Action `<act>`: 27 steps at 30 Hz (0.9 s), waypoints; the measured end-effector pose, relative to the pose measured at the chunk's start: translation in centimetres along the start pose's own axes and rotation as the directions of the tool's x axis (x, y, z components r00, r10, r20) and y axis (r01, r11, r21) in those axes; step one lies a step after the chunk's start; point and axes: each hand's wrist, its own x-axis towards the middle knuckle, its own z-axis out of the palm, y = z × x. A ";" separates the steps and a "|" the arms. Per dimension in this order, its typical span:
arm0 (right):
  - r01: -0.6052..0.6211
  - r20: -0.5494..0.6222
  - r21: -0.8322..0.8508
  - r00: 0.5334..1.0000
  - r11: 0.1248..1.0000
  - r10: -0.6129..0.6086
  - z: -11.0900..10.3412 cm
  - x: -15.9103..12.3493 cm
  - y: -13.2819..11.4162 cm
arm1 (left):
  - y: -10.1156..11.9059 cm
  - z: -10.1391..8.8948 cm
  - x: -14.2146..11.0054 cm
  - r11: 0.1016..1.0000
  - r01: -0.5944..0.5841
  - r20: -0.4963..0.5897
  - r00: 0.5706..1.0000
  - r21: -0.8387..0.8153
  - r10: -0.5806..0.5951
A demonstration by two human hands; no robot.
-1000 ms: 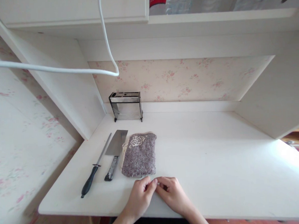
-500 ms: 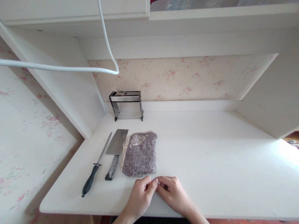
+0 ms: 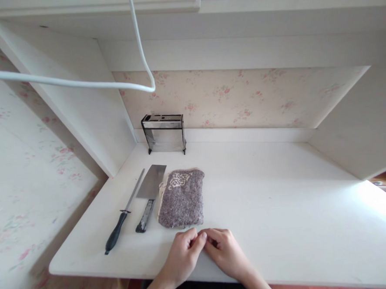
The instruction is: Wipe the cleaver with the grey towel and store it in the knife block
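Observation:
Near the front edge, my left hand (image 3: 184, 254) and my right hand (image 3: 223, 251) meet at the fingertips, both with fingers curled closed. I see nothing held in either. Just beyond them lies a folded purple-grey cloth (image 3: 181, 199) with a pale pattern on its upper part. To its left is a cleaver (image 3: 152, 182), its blade pointing away and its dark, worn handle towards me. Farther left, a sharpening steel (image 3: 122, 221) with a black handle lies at a slant. My hands are apart from both tools.
A black-and-metal knife block (image 3: 164, 134) with clear sides stands at the back left of the white table (image 3: 282, 209). A white cable (image 3: 111, 84) hangs across the upper left. Above the table runs a white shelf (image 3: 270, 17); side panels close in left and right.
The view has tilted slightly down, so the shelf shows less. My hands stay together in nearly the same place, and the things on the table have not moved.

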 end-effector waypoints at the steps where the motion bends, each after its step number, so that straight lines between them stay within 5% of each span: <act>1: -0.002 0.002 0.001 1.000 1.000 0.002 0.0 0.0 0.0 | 0.0 0.0 0.0 1.000 0.000 0.002 1.000 -0.003 0.000; 27: -0.016 0.016 -0.005 1.000 1.000 0.016 0.0 0.2 -0.1 | 0.1 -0.3 -0.1 1.000 0.016 0.014 1.000 -0.009 -0.016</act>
